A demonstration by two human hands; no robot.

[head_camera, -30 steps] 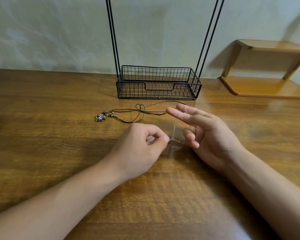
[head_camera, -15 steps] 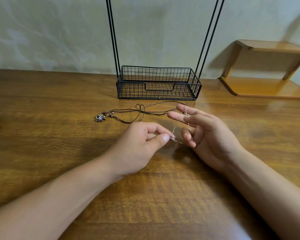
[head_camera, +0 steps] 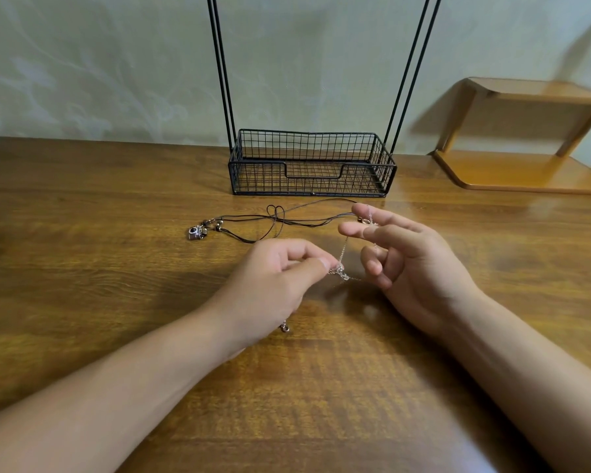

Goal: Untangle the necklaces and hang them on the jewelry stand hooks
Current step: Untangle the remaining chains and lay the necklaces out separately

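Your left hand [head_camera: 280, 278] pinches the silver chain necklace [head_camera: 341, 264] at its knotted clump w/ thumb + index; prob to anchor the tangle while the other side works it loose. Your right hand [head_camera: 410, 257] has the chain draped over the extended index/middle fingers, lower fingers curled in, so the loop stays spread and taut. Chain runs between both hands, just above the wooden table [head_camera: 82, 268]. Black cord necklace [head_camera: 277, 218] w/ camera charm [head_camera: 196, 232] lies flat beyond your left hand; its right end reaches your right fingertips, can't tell if still caught. Jewelry stand [head_camera: 309, 165] sits behind, hooks out of view. Nothing hung yet.
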